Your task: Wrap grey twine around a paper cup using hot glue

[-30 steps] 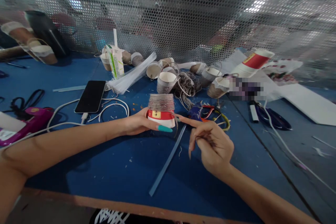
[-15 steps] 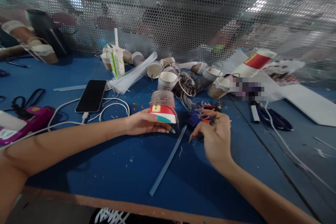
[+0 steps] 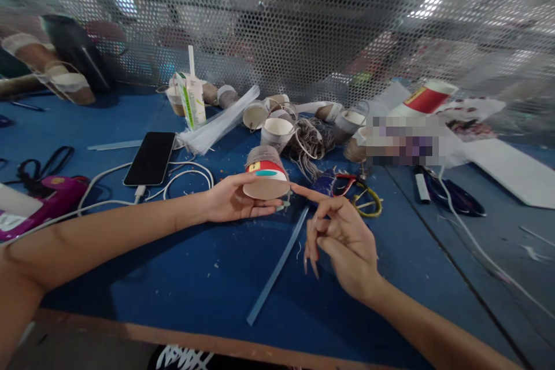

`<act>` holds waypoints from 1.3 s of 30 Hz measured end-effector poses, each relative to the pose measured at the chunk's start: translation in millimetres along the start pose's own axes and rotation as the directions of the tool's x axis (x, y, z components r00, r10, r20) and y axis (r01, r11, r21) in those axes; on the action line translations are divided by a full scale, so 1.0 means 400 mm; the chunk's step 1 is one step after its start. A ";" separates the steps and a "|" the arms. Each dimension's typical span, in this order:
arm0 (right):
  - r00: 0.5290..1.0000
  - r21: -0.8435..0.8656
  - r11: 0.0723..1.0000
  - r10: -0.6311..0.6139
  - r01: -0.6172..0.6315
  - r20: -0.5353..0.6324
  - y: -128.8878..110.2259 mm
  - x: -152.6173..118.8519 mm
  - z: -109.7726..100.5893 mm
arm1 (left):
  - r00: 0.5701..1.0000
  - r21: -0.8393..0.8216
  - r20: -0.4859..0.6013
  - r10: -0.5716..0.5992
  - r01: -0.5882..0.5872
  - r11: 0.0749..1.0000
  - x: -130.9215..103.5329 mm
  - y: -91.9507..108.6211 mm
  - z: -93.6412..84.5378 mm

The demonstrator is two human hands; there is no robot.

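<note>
My left hand (image 3: 236, 198) grips a red and white paper cup (image 3: 271, 169) with grey twine wound round its narrower part. The cup is tipped so that its wide, tan end faces me. My right hand (image 3: 340, 231) appears to hold nothing; its index finger reaches to the cup's right edge, while the other fingers bend loosely apart. Whether that fingertip touches the cup, I cannot tell. Beneath the hands, a translucent flat strip (image 3: 277, 269) lies on the blue table (image 3: 195, 289). Behind my right hand are a yellow loop handle (image 3: 376, 202) and a dark blue object (image 3: 324, 181).
Farther back lie several twine-wrapped cups (image 3: 277, 130), a heap of grey twine (image 3: 313, 141), a bundle of clear strips (image 3: 217, 127) and a drink carton (image 3: 191, 101). Left are a phone (image 3: 150, 159) with its white cable and a purple glue gun (image 3: 60, 199). Perforated metal mesh (image 3: 260, 23) rises behind.
The cup has tipped, turning its wide end toward me. My right hand has come away from the things behind it, its index finger now stretched toward the cup. The yellow handle has come into view.
</note>
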State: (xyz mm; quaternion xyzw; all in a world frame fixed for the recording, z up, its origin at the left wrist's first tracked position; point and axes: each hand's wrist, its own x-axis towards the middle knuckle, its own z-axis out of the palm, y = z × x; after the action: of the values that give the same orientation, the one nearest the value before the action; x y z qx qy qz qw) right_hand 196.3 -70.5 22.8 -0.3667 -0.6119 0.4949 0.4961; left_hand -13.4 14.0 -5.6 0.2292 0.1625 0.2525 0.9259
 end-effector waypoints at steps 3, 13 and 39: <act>0.996 0.024 0.999 -0.040 0.042 -0.079 0.002 0.003 -0.003 | 1.000 0.001 0.005 -0.006 0.006 1.000 -0.002 -0.001 -0.001; 0.992 -0.124 0.988 0.078 -0.090 -0.102 0.010 0.013 -0.005 | 0.989 -0.010 0.146 0.004 -0.002 1.000 0.002 -0.001 -0.012; 0.988 0.141 0.990 -0.001 -0.021 0.153 0.011 -0.001 -0.007 | 0.996 0.134 0.085 0.018 -0.029 0.991 -0.006 -0.005 0.006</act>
State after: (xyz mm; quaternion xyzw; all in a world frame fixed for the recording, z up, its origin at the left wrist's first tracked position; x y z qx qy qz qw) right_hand 198.8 -69.0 18.6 -0.2945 -0.6095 0.5663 0.4702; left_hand -13.6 10.5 -4.3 0.3036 0.1376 0.2419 0.9113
